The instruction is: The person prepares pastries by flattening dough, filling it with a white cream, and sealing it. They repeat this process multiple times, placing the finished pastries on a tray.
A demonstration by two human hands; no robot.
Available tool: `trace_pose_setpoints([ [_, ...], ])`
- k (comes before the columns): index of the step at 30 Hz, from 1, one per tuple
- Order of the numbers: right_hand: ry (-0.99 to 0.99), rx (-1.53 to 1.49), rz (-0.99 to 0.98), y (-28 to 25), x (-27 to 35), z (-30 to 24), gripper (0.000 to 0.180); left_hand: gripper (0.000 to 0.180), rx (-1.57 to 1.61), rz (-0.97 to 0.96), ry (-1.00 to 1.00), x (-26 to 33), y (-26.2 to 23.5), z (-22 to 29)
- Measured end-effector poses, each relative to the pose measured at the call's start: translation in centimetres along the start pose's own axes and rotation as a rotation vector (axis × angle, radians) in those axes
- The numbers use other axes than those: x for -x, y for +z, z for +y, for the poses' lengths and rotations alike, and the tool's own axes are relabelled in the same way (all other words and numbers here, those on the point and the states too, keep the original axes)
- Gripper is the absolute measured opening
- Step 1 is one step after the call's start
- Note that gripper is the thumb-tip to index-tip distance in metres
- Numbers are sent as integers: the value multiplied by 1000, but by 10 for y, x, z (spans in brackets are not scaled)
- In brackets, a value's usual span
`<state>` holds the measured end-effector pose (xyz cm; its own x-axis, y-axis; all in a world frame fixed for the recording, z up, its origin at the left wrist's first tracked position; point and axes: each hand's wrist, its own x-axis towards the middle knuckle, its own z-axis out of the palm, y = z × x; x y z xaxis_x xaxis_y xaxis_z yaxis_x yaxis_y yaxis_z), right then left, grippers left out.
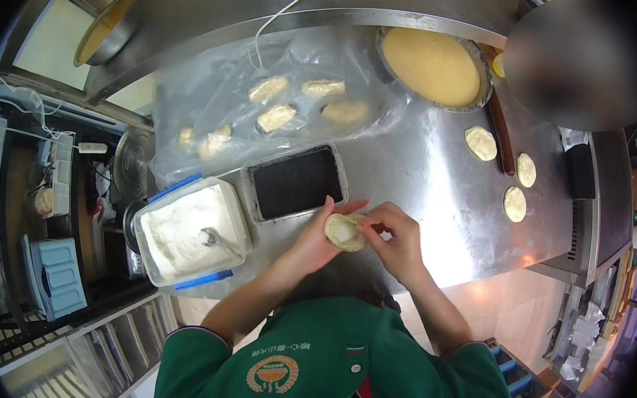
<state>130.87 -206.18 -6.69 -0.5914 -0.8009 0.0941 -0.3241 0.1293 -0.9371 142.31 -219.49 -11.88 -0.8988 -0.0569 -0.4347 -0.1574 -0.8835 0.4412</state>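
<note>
Just below the frame's centre, we cradle a cupped dough round [340,236] in our left hand [314,243], right beside its thumb, while our right hand [401,247] grips the dough's right-hand rim between fingertips.

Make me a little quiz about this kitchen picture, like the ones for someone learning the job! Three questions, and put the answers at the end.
1. True or false: the left hand and the right hand are both touching the hollow dough piece.

2. How many flat dough rounds lie near the brown rolling pin?
A) one
B) three
C) six

3. Fill the gap: the spoon sits in a tub of ____ powder. (Name a colour.)

Key:
1. True
2. B
3. white
</note>
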Motion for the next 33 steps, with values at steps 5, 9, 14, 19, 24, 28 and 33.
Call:
trace_pose_setpoints([
  [5,-4,147,147,12,6,-4,13,60,95,85,84,-5,5,-14],
  [9,-31,334,222,16,9,7,15,57,48,145,152,-12,8,-21],
  [14,-249,298,217,10,4,13,16,49,-10,120,175,-10,26,-13],
  [19,-394,355,124,5,-5,14,13,44,-33,199,159,-16,25,-21],
  [24,-131,247,127,9,-2,5,16,42,-136,233,199,-18,26,-21],
  [28,-215,330,52,3,-4,3,16,46,-136,213,198,-21,20,-19],
  [33,-469,410,-53,-4,-12,8,19,56,-133,221,135,-29,16,-17],
])
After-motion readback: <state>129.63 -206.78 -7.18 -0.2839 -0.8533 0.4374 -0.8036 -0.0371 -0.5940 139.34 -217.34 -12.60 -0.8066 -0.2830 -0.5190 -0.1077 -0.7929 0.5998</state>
